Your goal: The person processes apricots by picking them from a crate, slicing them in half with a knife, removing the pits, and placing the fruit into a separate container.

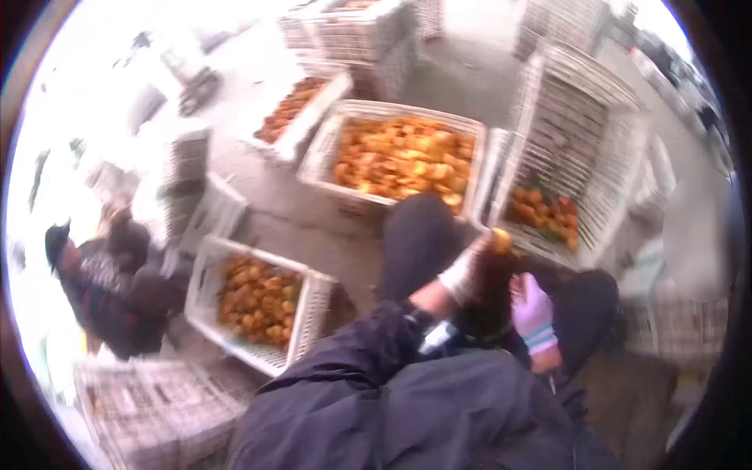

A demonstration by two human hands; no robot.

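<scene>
My left hand (465,274), in a whitish glove, reaches forward between my knees with its fingers closed round an orange fruit (500,240). To the right, my right hand (532,304) wears a pink-purple glove with a striped cuff. Its fingers are bent, and whether they hold something small is too blurred to tell. Just ahead stands a white crate (392,197) full of orange pieces (407,157). A tilted white crate (603,176) at the right has some orange fruits (540,215) in its lower end.
Left of my legs is another white crate (205,274) of orange-brown fruits (260,301). A person (117,290) in dark clothes and a cap sits at the far left. Stacked crates (360,39) stand behind, and a closed crate (157,407) lies at the lower left.
</scene>
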